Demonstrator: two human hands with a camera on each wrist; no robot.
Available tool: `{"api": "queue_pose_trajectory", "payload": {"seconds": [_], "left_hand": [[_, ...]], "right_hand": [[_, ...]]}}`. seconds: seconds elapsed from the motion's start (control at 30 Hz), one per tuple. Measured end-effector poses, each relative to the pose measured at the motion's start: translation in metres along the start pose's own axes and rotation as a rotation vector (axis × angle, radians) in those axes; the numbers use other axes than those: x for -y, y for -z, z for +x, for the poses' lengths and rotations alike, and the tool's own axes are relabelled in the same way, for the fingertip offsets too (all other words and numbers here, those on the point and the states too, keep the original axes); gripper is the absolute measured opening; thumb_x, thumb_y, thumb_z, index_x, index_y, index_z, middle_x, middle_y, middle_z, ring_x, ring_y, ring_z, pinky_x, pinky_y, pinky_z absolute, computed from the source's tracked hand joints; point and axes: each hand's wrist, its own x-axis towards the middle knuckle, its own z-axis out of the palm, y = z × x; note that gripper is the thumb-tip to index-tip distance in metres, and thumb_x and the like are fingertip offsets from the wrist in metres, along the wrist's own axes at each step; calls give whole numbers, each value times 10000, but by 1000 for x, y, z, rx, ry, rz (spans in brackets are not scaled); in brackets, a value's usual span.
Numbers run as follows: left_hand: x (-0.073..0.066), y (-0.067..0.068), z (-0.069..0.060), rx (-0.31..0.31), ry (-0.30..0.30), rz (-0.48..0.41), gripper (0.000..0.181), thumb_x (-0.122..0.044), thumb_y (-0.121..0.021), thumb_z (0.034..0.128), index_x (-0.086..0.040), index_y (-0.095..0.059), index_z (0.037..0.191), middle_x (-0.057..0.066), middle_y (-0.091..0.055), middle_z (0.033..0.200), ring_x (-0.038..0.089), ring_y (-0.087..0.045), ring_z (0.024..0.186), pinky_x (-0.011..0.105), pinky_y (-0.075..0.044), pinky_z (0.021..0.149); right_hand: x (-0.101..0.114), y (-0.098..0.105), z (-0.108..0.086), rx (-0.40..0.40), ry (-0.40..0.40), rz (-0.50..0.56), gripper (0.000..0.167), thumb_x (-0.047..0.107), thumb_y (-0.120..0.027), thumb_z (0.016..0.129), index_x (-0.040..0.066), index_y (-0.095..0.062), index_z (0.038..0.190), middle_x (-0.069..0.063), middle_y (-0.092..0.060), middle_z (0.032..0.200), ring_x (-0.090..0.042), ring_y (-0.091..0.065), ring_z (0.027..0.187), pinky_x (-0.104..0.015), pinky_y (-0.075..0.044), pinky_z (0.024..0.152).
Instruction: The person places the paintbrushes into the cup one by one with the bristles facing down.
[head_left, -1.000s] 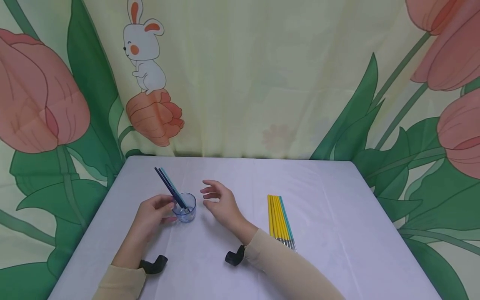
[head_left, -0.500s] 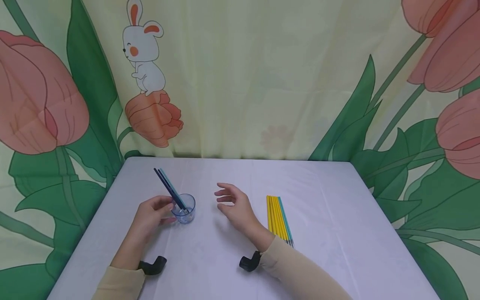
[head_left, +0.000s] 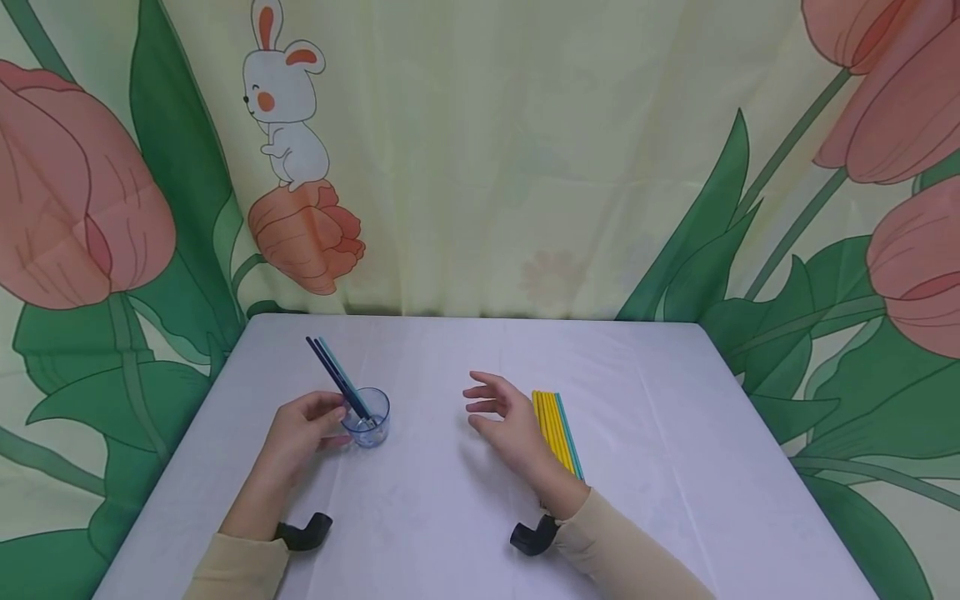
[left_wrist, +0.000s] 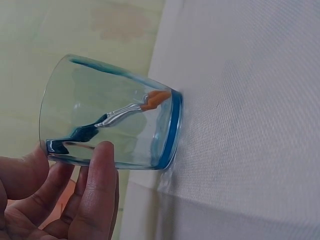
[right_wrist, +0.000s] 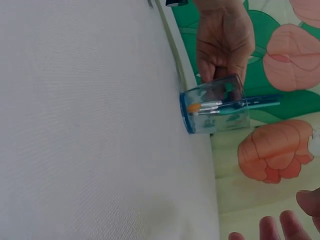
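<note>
On the left part of the table stands a clear bluish glass (head_left: 377, 427) (left_wrist: 135, 135) (right_wrist: 200, 123), upright. Several brushes, dark blue and light blue (head_left: 335, 369) (right_wrist: 262, 101), lean in it with tips down. My left hand (head_left: 295, 431) (left_wrist: 75, 200) (right_wrist: 226, 42) holds the glass's left side between thumb and fingers. Right of the glass, my right hand (head_left: 517, 433) (right_wrist: 287, 225) hovers above the table, fingers spread and slightly bent, holding nothing. Just beyond it lies a row of yellow brushes (head_left: 552, 421) with a light blue brush (head_left: 569, 437) at its right edge; my hand and wrist hide their lower ends.
A white cloth covers the table (head_left: 675, 500). Behind it hangs a curtain (head_left: 480, 167) printed with tulips and a rabbit. Black devices (head_left: 306, 532) are strapped at both wrists.
My right hand has moved right, away from the glass and up to the row of yellow brushes, now covering part of it. My left hand and the glass have stayed in place.
</note>
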Motion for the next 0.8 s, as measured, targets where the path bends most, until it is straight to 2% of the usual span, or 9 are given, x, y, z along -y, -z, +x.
{"api": "queue_pose_trajectory", "payload": {"seconds": [0.2,0.47,0.8], "left_hand": [[0,3,0,1,-2,6,393,-171,-629,1102,-30,-599,1467,235,-603,1475,372,-629,1335,352,-681,911],[3,4,1,-2,-7,18,408,-182,-632,1102,-28,-590,1478,239,-597,1485,361,-633,1327,341,-682,900],[4,1,2,-4,3,11,388,-178,-633,1100,-42,-608,1463,228,-601,1488,372,-623,1349,347,-679,914]], "right_hand": [[-3,16,-7,-13,-31,-2,626,-7,-721,975,318,-602,1497,-161,-718,1374,-284,-743,1184,-251,-650,936],[3,38,-20,-48,-24,-41,659,-43,-731,948,293,-599,1499,-167,-722,1376,-305,-750,1179,-214,-624,886],[-4,67,-33,-100,-116,-74,643,13,-732,978,318,-566,1519,-122,-698,1418,-269,-731,1204,-267,-669,913]]}}
